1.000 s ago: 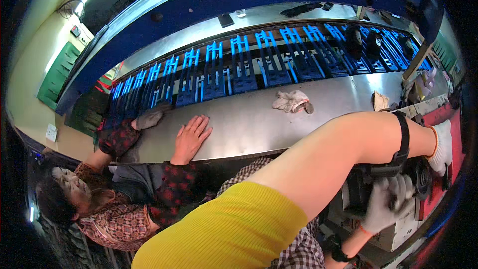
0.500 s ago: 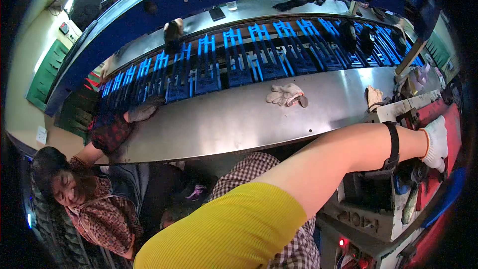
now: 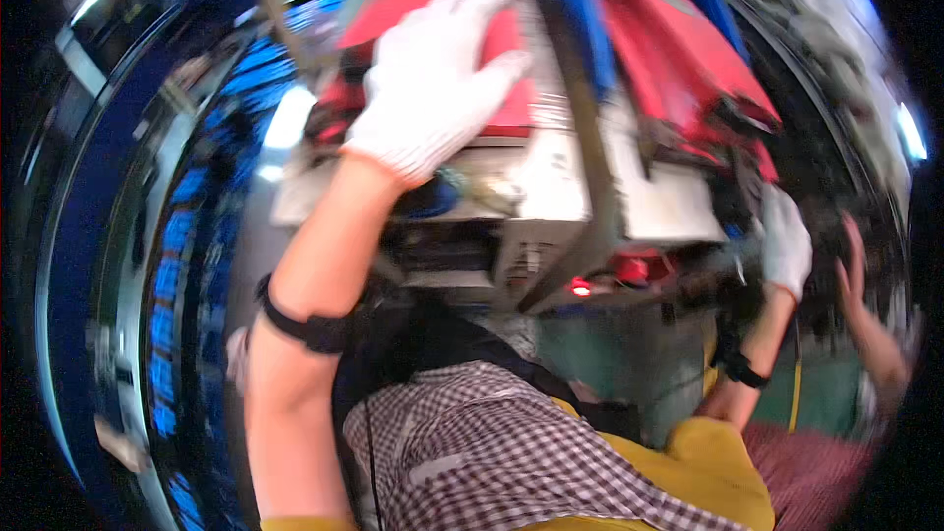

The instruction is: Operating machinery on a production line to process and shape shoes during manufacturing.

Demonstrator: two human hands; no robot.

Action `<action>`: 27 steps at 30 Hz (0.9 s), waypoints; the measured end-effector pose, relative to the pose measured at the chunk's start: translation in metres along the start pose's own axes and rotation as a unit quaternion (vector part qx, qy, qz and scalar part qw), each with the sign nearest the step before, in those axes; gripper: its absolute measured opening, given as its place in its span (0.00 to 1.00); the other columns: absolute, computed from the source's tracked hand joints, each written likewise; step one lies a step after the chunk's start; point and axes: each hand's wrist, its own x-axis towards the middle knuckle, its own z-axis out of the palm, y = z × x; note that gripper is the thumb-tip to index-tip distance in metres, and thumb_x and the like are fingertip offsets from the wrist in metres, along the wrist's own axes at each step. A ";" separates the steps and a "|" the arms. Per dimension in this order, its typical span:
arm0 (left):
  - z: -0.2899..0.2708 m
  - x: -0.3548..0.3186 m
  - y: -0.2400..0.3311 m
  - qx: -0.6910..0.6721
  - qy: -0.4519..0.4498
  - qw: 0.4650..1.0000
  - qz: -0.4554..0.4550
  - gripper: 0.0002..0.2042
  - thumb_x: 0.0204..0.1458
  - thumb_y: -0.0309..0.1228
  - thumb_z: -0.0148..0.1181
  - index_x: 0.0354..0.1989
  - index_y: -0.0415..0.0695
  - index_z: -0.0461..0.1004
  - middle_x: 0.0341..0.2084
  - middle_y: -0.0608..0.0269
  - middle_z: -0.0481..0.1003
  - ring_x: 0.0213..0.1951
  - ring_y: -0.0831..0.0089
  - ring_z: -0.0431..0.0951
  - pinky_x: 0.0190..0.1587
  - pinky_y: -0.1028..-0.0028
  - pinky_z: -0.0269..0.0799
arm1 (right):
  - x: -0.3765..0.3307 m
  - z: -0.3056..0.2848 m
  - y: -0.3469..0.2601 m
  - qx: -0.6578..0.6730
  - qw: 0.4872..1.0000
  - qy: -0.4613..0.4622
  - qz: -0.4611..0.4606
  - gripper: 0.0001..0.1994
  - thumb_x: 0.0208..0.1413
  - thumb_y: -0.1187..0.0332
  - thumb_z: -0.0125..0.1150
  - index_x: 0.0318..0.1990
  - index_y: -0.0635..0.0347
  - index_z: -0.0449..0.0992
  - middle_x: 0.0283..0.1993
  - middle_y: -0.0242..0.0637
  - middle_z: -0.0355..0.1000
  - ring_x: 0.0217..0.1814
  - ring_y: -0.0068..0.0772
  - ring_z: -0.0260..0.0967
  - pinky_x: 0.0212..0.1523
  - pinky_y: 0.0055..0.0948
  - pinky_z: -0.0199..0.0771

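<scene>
My left hand (image 3: pixel 433 79), in a white knitted glove with an orange cuff, lies over a flat red piece (image 3: pixel 506 103) on a pale machine bed. Its fingers are spread, with the thumb apart. My right hand (image 3: pixel 785 244), also gloved in white, is at the right, beside the hanging dark edge of a second red piece (image 3: pixel 669 49) that looks like folded fabric. Blur hides its fingertips, and I cannot tell whether they grip that edge. Black bands circle both my forearms.
A dark upright bar (image 3: pixel 580 197) runs between the two red pieces. A red lamp (image 3: pixel 580 287) glows below the machine. Another person's bare hand (image 3: pixel 854 270) is at the far right. Racks with blue-lit parts (image 3: pixel 177 236) stand along the left.
The view has swung far to the right, from the metal table and blue-lit parts to the machine. My left hand remains at the red piece; my right hand has come into view.
</scene>
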 end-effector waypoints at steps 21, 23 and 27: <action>0.102 0.147 0.170 -0.115 0.010 0.971 0.208 0.21 0.52 0.35 0.59 0.55 0.42 0.72 0.49 0.44 0.75 0.53 0.46 0.77 0.57 0.55 0.73 | 0.141 -0.038 -0.007 0.286 0.943 -0.163 0.055 0.32 0.65 0.49 0.59 0.69 0.62 0.68 0.64 0.52 0.70 0.64 0.40 0.69 0.65 0.34 0.67; 0.086 0.166 0.177 -0.101 0.002 0.980 0.173 0.20 0.51 0.30 0.59 0.54 0.41 0.71 0.47 0.43 0.74 0.52 0.45 0.77 0.54 0.54 0.74 | 0.183 -0.007 -0.009 0.259 0.937 -0.228 0.051 0.47 0.58 0.40 0.62 0.77 0.59 0.54 0.76 0.56 0.58 0.76 0.47 0.60 0.73 0.35 0.58; 0.059 0.186 0.167 -0.093 0.010 0.987 0.128 0.25 0.52 0.30 0.56 0.60 0.41 0.69 0.54 0.39 0.72 0.57 0.43 0.74 0.61 0.54 0.71 | 0.223 -0.003 -0.076 0.164 0.911 -0.372 0.071 0.60 0.48 0.37 0.67 0.81 0.53 0.38 0.81 0.57 0.45 0.78 0.53 0.56 0.68 0.43 0.71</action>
